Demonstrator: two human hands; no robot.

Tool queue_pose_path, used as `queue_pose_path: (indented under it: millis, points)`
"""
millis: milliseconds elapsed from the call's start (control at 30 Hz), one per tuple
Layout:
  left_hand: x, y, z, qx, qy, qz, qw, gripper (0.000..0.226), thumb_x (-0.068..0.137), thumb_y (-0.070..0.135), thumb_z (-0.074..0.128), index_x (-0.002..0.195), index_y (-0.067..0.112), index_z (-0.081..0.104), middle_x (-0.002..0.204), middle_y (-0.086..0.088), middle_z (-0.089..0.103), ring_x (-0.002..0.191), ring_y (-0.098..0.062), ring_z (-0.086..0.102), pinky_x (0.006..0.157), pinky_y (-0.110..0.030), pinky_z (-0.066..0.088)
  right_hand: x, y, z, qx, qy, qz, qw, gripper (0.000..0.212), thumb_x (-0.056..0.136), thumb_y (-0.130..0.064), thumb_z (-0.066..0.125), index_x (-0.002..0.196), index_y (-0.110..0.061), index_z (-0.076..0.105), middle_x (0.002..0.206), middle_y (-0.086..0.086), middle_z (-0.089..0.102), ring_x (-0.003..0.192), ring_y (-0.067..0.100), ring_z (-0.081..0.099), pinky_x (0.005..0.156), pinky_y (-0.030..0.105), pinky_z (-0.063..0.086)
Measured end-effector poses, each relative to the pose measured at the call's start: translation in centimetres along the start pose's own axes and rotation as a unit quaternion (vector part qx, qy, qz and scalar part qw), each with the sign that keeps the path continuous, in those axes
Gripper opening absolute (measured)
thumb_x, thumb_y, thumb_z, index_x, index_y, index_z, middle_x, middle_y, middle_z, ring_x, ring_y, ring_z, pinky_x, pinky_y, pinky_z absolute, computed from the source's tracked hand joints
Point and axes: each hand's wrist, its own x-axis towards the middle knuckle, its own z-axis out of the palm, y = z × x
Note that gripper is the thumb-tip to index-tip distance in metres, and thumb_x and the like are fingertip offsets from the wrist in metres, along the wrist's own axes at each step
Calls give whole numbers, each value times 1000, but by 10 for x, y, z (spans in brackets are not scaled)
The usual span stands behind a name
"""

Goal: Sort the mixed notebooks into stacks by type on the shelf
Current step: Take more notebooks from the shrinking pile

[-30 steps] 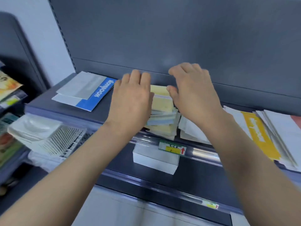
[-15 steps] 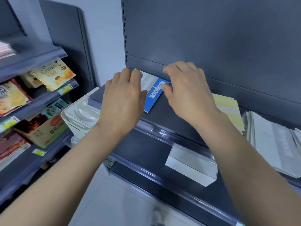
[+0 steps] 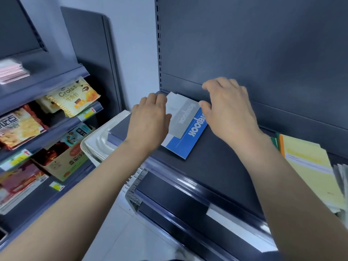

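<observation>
- Grey thin paper notebook (image 3: 180,113) lies askew on a blue-and-white notebook (image 3: 185,142) on the dark shelf (image 3: 216,162), between both hands' fingertips.
- Left hand (image 3: 150,119): fingers flat over their left edge.
- Right hand (image 3: 229,113): fingers spread, gripping nothing, thumb by their right edge.

A grey notebook (image 3: 180,115) lies a bit crooked on top of a blue notebook (image 3: 186,142), near the back left corner of the dark shelf (image 3: 216,166). The left hand (image 3: 150,119) is flat, palm down, at the left side of the two books. The right hand (image 3: 229,112) is over their right side, fingers a little bent, holding nothing. A stack of yellow notebooks (image 3: 308,166) sits toward the shelf's right end. Snack bags (image 3: 75,95) fill other shelves on the left.
</observation>
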Motion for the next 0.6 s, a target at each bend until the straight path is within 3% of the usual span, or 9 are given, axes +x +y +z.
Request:
queue_pose_path:
  millis: [133,300,600]
  points:
    - [22,-12,27,-26,-41,-14,999,33,92,24,54,119,5,49,112,-13,54,101,-32,50,82,-37,39,16,5,15,-4,-8,17,1000,25,95,-18,46,119,-12,50,119,6,53,109,26,45,90,34,31]
    - [44,-39,62,-41,-141,-55,988,38,92,29,55,119,3,47,118,-14,51,104,-32,49,83,-42,45,37,5,40,-22,-26,56,998,25,91,-12,51,116,-11,52,115,5,54,106,25,47,88,34,33]
    - [80,-78,101,-68,-287,-66,953,65,84,49,62,124,2,39,125,-16,45,114,-33,47,85,-40,43,58,-18,73,-41,-65,164,984,26,91,-13,49,117,-10,52,118,7,54,108,26,47,88,35,34]
